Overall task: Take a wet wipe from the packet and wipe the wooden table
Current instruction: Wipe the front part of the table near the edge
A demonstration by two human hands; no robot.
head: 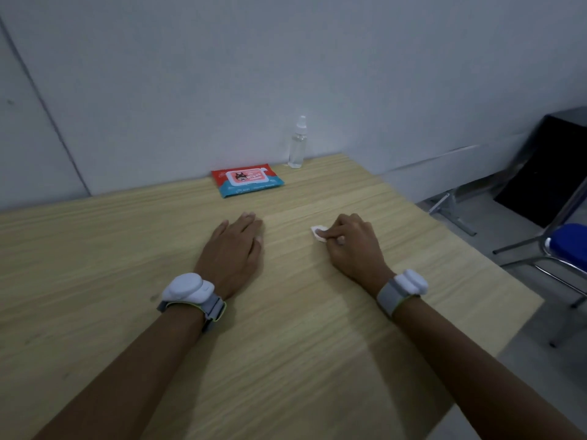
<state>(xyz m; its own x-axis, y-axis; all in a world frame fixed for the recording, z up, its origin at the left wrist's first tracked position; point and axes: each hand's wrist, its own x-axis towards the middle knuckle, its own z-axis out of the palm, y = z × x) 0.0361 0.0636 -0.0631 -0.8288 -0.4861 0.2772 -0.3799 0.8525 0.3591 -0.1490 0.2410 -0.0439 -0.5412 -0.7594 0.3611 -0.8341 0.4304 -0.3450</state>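
- The right hand's grip (351, 241) is closed: fingers curl down and pinch a small, bunched wet wipe (318, 233) against the wooden tabletop (127, 265). Only a white corner of the wipe shows, poking out past the fingertips on the hand's left side.
- The left hand (233, 246) holds nothing; it lies flat, palm down, fingers straight and pointing away from the person, resting on the tabletop beside the right hand but apart from it.
- The wipe is at the right hand itself, so that hand is the one placed to do the wiping; the visible scrap points toward the left hand, and most of it is hidden under the fingers, so I cannot tell its long axis.
- The wet wipe packet (247, 180) lies flat near the far edge by the wall, well beyond both hands, its long axis running left to right, lid flap apparently closed.
- A clear spray bottle (298, 144) stands upright just right of the packet.
- Judged from this, the wipe is out and wiping is the step in hand.
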